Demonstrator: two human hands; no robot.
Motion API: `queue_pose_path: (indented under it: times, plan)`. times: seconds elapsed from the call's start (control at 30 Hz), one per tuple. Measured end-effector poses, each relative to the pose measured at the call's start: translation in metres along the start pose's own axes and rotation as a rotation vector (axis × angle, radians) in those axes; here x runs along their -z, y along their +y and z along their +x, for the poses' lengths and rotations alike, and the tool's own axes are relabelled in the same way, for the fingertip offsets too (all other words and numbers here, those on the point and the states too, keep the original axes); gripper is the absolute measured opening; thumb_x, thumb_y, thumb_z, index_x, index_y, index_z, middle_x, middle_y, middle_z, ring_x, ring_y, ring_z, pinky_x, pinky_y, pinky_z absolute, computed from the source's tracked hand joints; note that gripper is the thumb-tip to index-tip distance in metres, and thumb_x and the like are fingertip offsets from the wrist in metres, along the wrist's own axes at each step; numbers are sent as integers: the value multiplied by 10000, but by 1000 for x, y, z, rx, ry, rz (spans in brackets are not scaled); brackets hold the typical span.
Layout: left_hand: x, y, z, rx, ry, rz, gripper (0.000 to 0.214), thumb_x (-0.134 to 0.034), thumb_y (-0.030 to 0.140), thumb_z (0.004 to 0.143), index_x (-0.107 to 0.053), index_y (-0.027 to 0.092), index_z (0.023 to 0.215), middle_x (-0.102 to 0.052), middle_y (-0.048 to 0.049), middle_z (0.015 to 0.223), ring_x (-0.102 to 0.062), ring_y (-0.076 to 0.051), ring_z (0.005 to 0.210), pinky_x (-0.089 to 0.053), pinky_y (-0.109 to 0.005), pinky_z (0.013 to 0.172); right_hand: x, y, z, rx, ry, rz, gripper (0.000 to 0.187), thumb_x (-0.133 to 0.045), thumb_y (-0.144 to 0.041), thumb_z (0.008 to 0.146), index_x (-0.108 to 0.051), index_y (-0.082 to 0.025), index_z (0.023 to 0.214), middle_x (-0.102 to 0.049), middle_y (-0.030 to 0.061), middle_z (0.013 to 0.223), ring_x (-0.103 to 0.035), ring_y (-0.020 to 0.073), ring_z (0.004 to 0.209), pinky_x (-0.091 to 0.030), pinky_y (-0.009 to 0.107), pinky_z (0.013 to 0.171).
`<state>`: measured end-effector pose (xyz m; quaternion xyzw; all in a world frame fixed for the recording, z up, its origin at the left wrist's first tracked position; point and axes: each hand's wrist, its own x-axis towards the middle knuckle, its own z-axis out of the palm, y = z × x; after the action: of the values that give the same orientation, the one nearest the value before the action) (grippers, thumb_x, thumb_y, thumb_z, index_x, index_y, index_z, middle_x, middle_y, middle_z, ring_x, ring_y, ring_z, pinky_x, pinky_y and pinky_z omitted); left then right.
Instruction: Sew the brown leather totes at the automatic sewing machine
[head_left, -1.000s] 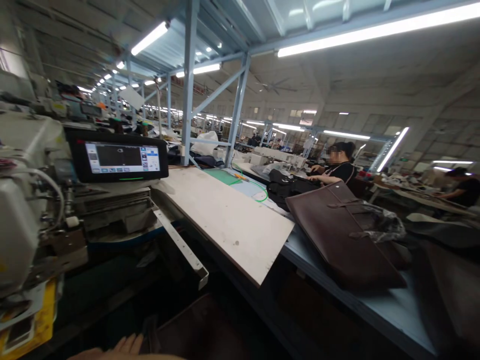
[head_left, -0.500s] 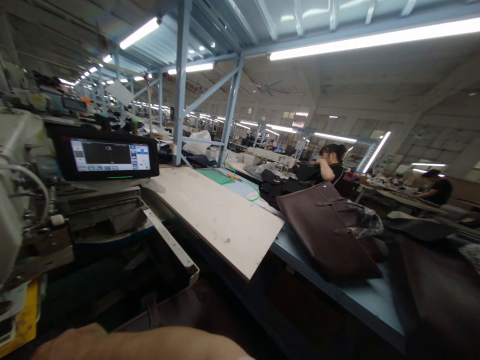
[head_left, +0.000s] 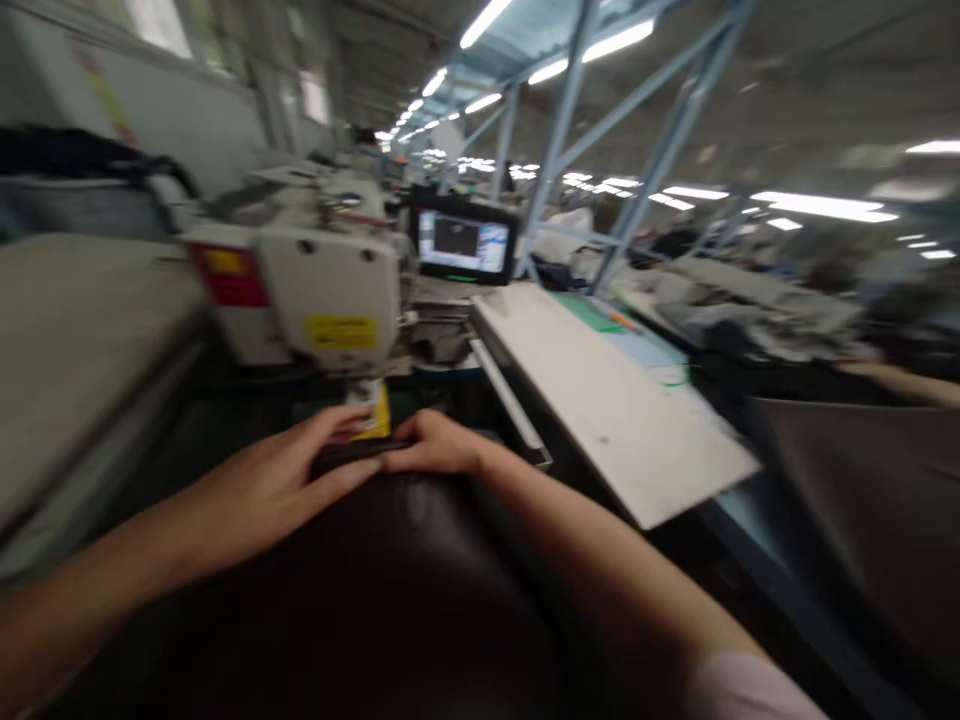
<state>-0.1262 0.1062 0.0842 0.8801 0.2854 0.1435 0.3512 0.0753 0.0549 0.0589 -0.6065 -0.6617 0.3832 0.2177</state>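
Observation:
A large dark brown leather piece (head_left: 390, 590) lies in front of me, filling the lower middle of the head view. My left hand (head_left: 281, 480) grips its far edge, thumb over the top and fingers along the front. My right hand (head_left: 435, 445) holds the same edge just to the right, fingers curled onto it. Both hands sit right before the white sewing machine (head_left: 315, 285), whose yellow label (head_left: 373, 410) shows just beyond my fingers. The picture is smeared by motion.
A black touch screen (head_left: 463, 241) stands behind the machine. A pale board (head_left: 600, 400) stretches to the right, with a green mat (head_left: 592, 312) beyond it. A brown bag (head_left: 862, 480) lies at the right. A grey surface (head_left: 67, 330) runs along the left. Blue steel posts (head_left: 559, 140) rise behind.
My view has swung left and down toward the sewing machine. Both hands have come up into view and taken hold of the dark leather piece's edge in front of the machine.

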Motion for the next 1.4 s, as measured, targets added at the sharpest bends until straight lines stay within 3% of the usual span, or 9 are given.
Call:
queue_pose_path:
  times: [0.17,0.23,0.37,0.5,0.77,0.87,1.0,1.17,1.4]
  plan:
    - [31,-65,26,254,-626,-119,542,-721,643,717,-759,183,1001,-762,-72,971,-698,-277,869,-534,-319,717,-7,20,12,-41,-77,181,452,-749,-593,737,-662,-153,680,-521,-29,541,-422,88,489,-285,226,426]
    - [36,-97,29,386,-709,-226,534,-784,651,636,-769,171,868,-760,-86,872,-687,-266,772,-535,-342,692,-6,27,13,-77,-64,187,513,-747,-647,718,-625,-157,629,-500,-22,537,-410,88,488,-278,228,430]
    - [34,-133,19,320,-521,-530,424,-851,529,641,-775,189,883,-753,-51,880,-670,-194,820,-509,-304,806,8,41,13,-169,-34,209,584,-750,-717,659,-560,-174,559,-456,-28,514,-375,82,477,-259,231,435]
    - [19,-146,28,331,-310,-785,382,-876,466,649,-707,167,816,-689,-7,797,-613,-142,741,-470,-279,733,23,64,34,-233,24,235,579,-806,-700,594,-533,-190,548,-456,-35,497,-376,83,458,-253,238,433]
    - [-8,-175,69,369,-18,-804,410,-816,493,704,-625,166,859,-636,-20,854,-566,-163,794,-425,-304,726,32,103,79,-353,60,334,553,-863,-646,517,-548,-192,541,-508,-22,492,-404,92,444,-269,246,435]
    - [-9,-178,69,335,-40,-786,515,-773,532,764,-635,221,1150,-659,-77,1188,-595,-254,1087,-463,-374,881,40,113,89,-372,92,365,536,-877,-612,523,-537,-198,545,-500,-25,484,-401,94,427,-270,251,424]
    - [-10,-174,67,237,-90,-868,805,-754,479,811,-403,249,1497,-447,-105,1552,-414,-297,1425,-351,-449,1154,47,117,102,-373,115,414,569,-866,-642,539,-500,-206,545,-494,-26,489,-403,95,430,-284,257,431]
    - [-13,-171,69,177,-28,-790,812,-710,449,841,-362,187,1527,-372,-124,1606,-319,-293,1494,-208,-457,1249,50,119,112,-358,125,415,574,-842,-673,555,-506,-208,557,-505,-19,506,-409,102,446,-300,266,445]
    - [-15,-166,69,156,-7,-749,764,-679,442,866,-379,179,1518,-369,-117,1609,-315,-300,1494,-203,-460,1251,53,125,115,-371,130,425,573,-857,-661,526,-508,-207,537,-489,-24,495,-398,92,434,-276,258,433]
